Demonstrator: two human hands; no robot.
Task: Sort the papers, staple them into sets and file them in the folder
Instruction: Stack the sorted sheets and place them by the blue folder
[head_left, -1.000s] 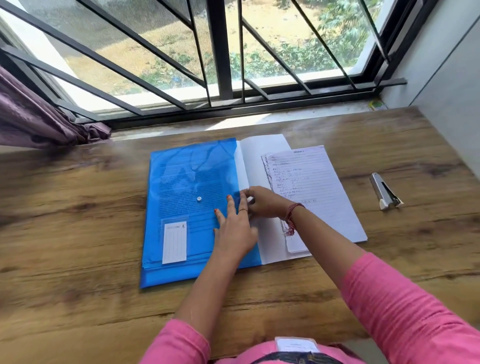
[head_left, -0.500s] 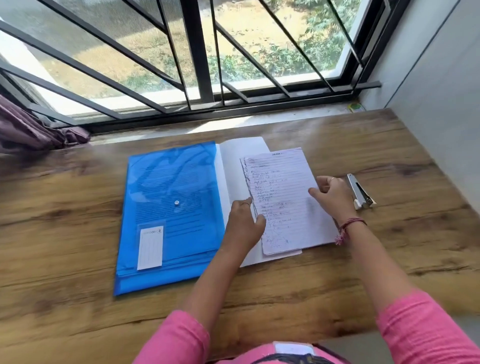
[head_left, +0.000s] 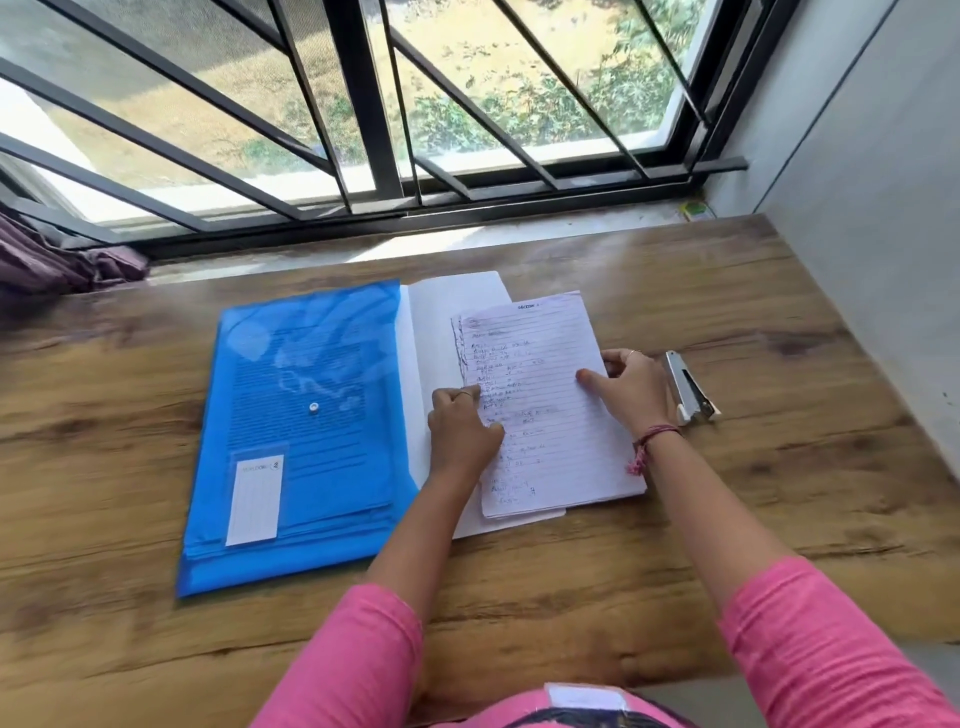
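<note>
Squaring this stack of lined, handwritten white papers (head_left: 540, 410) goes best if my left hand (head_left: 462, 434) pins its ragged edge while my right hand (head_left: 631, 389) pinches the opposite edge and nudges sheets flush.

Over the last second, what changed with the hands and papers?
The right hand left the folder's edge, crossed right and took hold of the handwritten papers at their right edge, beside the stapler. The left hand slid off the blue folder onto their left edge. Folder and stapler stayed put.
</note>
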